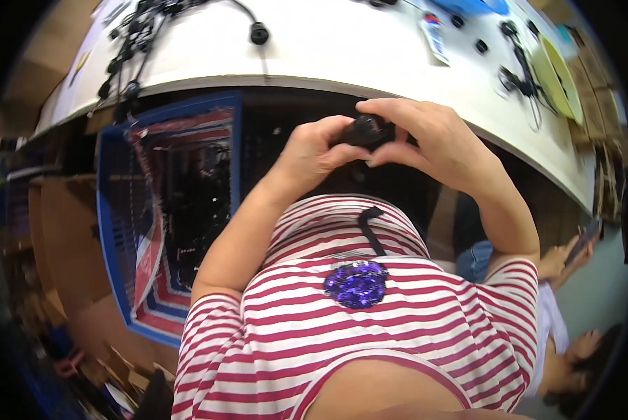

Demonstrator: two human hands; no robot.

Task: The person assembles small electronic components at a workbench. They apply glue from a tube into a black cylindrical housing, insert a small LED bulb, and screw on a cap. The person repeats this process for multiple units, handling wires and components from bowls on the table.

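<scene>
In front of my chest, just off the table's near edge, both hands meet around a small black rounded part (370,131); its exact kind is hard to make out. My left hand (312,150) pinches it from the left between thumb and fingers. From the other side, my right hand (429,140) grips it with the fingers curved over the top and the thumb below. Fingers cover much of its outline. A black strip (370,231) hangs below against my striped shirt.
Black cords with round ends (135,56) lie on the white table (321,49), near a tube (434,38), a coiled black cord (520,77) and a yellow-green basin (557,80). A lined blue crate (108,231) stands at left. Another person (559,336) is at right.
</scene>
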